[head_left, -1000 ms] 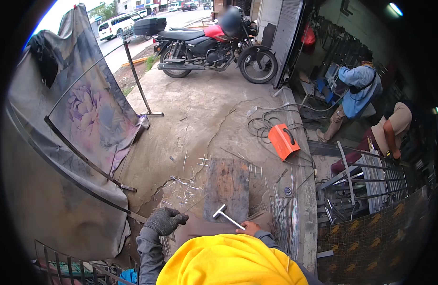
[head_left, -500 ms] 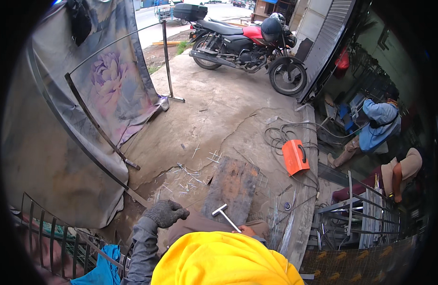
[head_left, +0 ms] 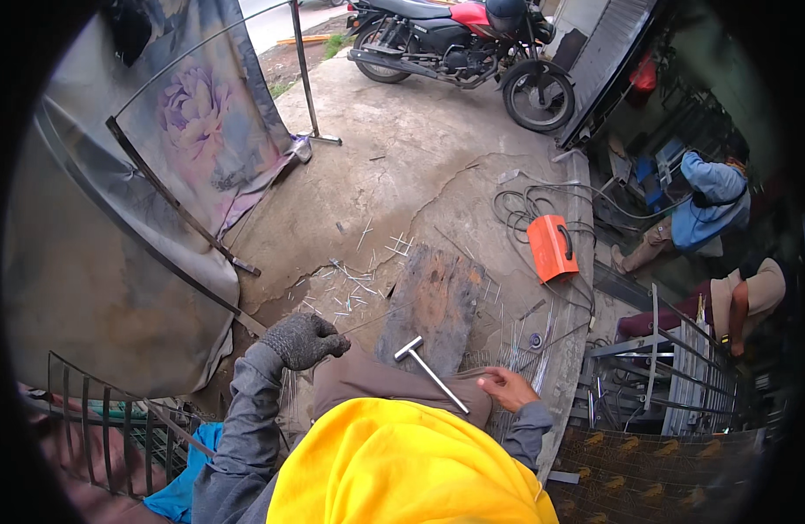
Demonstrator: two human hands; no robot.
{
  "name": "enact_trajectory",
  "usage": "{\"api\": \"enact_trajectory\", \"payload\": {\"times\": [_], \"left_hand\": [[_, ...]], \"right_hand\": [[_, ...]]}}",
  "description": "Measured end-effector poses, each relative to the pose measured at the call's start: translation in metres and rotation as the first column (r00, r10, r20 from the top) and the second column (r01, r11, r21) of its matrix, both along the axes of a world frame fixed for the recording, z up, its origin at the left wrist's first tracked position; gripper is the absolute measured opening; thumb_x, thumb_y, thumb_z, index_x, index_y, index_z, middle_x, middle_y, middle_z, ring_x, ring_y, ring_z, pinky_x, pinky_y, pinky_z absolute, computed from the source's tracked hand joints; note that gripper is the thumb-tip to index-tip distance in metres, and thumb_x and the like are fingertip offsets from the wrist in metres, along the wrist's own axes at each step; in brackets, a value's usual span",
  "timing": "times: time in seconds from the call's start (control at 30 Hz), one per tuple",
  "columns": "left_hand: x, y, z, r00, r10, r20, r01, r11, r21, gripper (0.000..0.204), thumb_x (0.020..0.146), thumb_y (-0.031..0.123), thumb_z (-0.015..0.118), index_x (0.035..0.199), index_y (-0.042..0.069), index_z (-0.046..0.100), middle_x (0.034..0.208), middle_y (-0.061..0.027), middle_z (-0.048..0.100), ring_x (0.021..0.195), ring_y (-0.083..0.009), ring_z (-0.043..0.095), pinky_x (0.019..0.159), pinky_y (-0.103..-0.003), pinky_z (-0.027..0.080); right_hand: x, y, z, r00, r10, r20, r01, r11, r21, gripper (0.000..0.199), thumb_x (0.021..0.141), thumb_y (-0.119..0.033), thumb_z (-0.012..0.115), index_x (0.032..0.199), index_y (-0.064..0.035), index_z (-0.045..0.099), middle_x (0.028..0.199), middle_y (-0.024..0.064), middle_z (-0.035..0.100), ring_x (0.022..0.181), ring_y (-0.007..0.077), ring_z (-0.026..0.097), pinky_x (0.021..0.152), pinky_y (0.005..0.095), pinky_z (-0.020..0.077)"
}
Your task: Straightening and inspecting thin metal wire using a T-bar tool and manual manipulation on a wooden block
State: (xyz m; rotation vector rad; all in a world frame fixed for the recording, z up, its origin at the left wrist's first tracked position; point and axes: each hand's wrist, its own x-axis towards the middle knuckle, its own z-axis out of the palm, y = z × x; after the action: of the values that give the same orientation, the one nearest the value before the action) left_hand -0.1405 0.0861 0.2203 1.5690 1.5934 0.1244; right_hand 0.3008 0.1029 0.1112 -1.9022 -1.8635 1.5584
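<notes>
My left hand [head_left: 302,341], in a dark grey knitted glove, is closed above my left thigh. Whatever its fingers may hold is too small to make out. A T-shaped metal hammer [head_left: 435,381] rests across my brown-trousered lap, its head toward the wooden board. My bare right hand [head_left: 510,389] is just right of the hammer's handle, over my right knee, fingers apart and holding nothing. In front of my knees the scorched wooden board [head_left: 430,301] lies flat on the concrete. Short metal rod pieces [head_left: 354,281] are scattered left of it.
Long thin rods [head_left: 516,345] lie right of the board. Beyond them sit an orange box with a handle [head_left: 552,249] and looped cables [head_left: 516,205]. A motorcycle [head_left: 459,44] stands ahead. Two people [head_left: 712,196] work at the right. Metal frames stand on both sides; a flowered sheet [head_left: 193,122] hangs left.
My right hand has let go of the hammer's handle and moved right, leaving the hammer on my lap. My left hand stays closed, slightly higher in view. The view has tilted downward.
</notes>
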Motion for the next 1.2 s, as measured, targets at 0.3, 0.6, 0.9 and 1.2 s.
{"api": "enact_trajectory", "payload": {"times": [0.3,0.6,0.9,1.2], "left_hand": [[0.016,0.024,0.036,0.984,-0.129,-0.122,0.126,0.991,-0.036,0.046,0.090,0.049,0.058,0.092,0.007,0.076,0.088,-0.0125,0.073,0.082,-0.0243,0.070,0.079,-0.037,0.053],[0.025,0.005,0.021,0.981,-0.129,-0.142,0.130,0.992,-0.003,0.050,0.088,0.051,0.056,0.095,0.004,0.074,0.093,-0.0201,0.070,0.088,-0.0356,0.067,0.083,-0.043,0.052],[0.010,-0.018,-0.007,0.995,-0.037,-0.094,0.042,0.998,0.053,0.043,0.088,0.042,0.062,0.093,0.002,0.073,0.086,-0.0174,0.071,0.080,-0.0299,0.068,0.076,-0.040,0.052],[-0.003,-0.027,-0.016,0.995,0.075,0.063,-0.079,0.995,0.068,0.037,0.089,0.038,0.061,0.091,0.003,0.073,0.083,-0.0146,0.071,0.077,-0.0257,0.068,0.074,-0.038,0.052]], "right_hand": [[0.035,-0.054,0.311,0.885,0.442,0.146,-0.343,0.407,0.847,0.046,0.079,-0.033,0.077,0.110,-0.0014,0.065,0.096,0.0100,0.068,0.083,0.0217,0.063,0.076,0.0346,0.0495],[0.039,-0.063,0.289,0.821,0.571,0.013,-0.365,0.506,0.782,0.045,0.080,-0.033,0.076,0.110,-0.0015,0.065,0.096,0.0101,0.068,0.082,0.0213,0.063,0.075,0.0341,0.0498],[0.042,-0.056,0.288,0.760,0.649,-0.046,-0.406,0.529,0.745,0.044,0.082,-0.033,0.075,0.110,-0.0017,0.065,0.095,0.0101,0.068,0.082,0.0208,0.063,0.075,0.0335,0.0500],[0.017,-0.006,0.305,0.548,0.835,-0.051,-0.566,0.415,0.712,0.043,0.083,-0.033,0.074,0.111,-0.0018,0.065,0.095,0.0102,0.068,0.081,0.0204,0.063,0.075,0.0330,0.0502]]}}
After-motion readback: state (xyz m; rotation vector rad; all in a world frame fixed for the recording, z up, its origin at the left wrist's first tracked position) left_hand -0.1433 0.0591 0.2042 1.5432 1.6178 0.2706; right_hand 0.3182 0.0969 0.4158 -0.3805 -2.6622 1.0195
